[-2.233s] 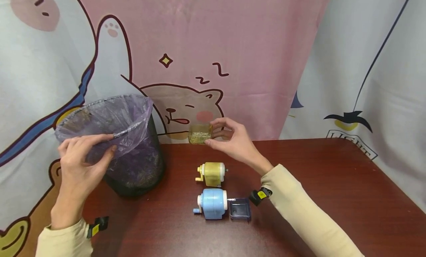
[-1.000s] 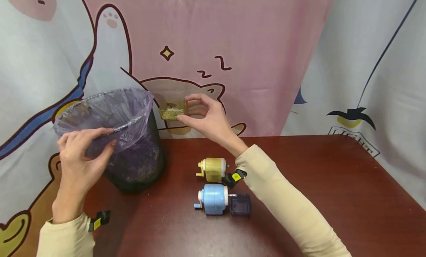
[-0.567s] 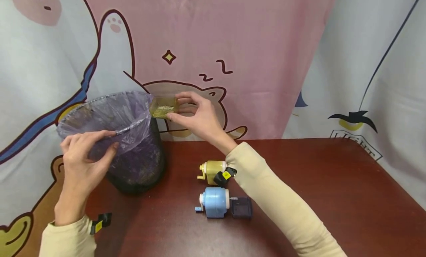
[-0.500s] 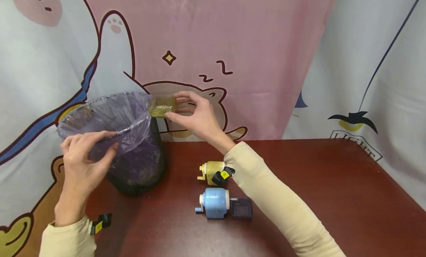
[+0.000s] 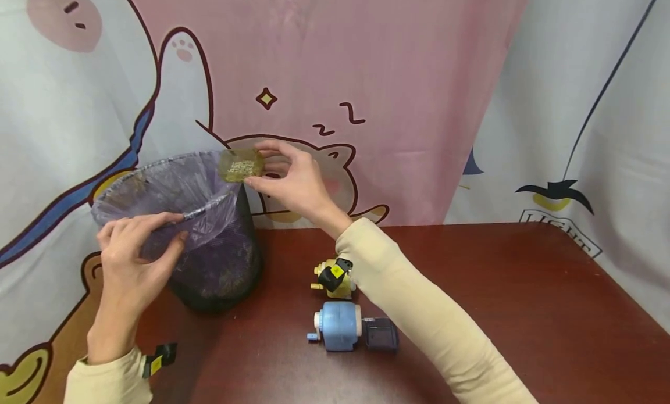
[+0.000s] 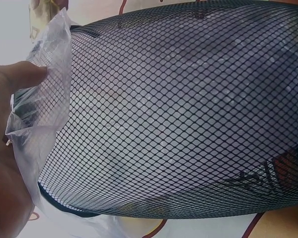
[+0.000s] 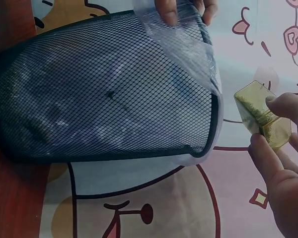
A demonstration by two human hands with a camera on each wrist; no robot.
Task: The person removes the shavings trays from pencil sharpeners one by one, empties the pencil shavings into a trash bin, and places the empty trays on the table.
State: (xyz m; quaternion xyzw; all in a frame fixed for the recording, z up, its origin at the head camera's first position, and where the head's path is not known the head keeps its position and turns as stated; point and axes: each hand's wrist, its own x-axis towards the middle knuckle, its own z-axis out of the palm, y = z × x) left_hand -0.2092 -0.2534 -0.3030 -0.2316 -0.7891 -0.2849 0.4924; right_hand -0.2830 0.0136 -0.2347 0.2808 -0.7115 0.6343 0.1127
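Note:
My right hand (image 5: 293, 180) pinches a clear yellow shavings tray (image 5: 239, 165) between thumb and fingers. Pale pencil shavings lie inside it, plain to see in the right wrist view, where the tray (image 7: 262, 115) is apart from the bin. In the head view the tray overlaps the right edge of the wastebasket's rim. My left hand (image 5: 131, 264) grips the near rim of this black mesh wastebasket (image 5: 230, 270), thumb outside over the purple plastic liner (image 6: 54, 99). The basket stands upright, its bottom inside hidden from the head view.
On the brown table (image 5: 471, 276) stands a blue crank pencil sharpener (image 5: 339, 326), a dark tray (image 5: 381, 334) at its right. A yellow sharpener (image 5: 342, 288) behind it is partly covered by the right wrist camera (image 5: 332, 275). A printed curtain (image 5: 398, 102) hangs behind.
My right hand has carried the yellow tray leftward, from above the yellow sharpener to the basket's rim. My left hand keeps its grip there, and the basket stays in place.

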